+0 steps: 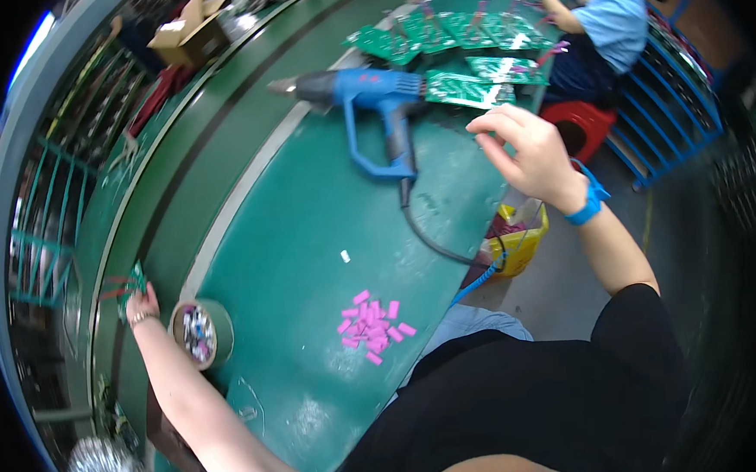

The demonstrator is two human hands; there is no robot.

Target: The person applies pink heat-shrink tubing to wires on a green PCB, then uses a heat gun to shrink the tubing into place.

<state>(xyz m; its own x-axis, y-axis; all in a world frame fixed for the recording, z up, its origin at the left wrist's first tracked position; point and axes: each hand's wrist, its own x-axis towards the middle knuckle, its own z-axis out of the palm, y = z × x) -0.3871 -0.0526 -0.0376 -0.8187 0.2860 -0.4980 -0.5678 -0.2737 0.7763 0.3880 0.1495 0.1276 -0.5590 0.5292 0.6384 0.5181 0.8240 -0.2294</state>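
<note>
At the far left, over the belt beside the table, my left hand (pixel 142 304) is closed on a small green circuit board (pixel 136 278) with red wires trailing from it. Reaching up at the right, my right hand (pixel 529 153) has loosely bent fingers with a gap to the thumb, and nothing shows in it. A blue band circles that wrist. Just beyond it lie several green circuit boards (pixel 464 88) with wires, in overlapping rows. A blue heat gun (pixel 377 85) rests on its side left of them. Pink sleeve pieces (pixel 371 327) form a loose pile nearer to me.
A round tub (pixel 226 330) of small parts stands by my left forearm. The heat gun's cable (pixel 430 246) runs over the table's right edge, near a yellow bin (pixel 522 249). A co-worker in blue (pixel 614 27) sits at the far right. A cardboard box (pixel 189 40) stands far left.
</note>
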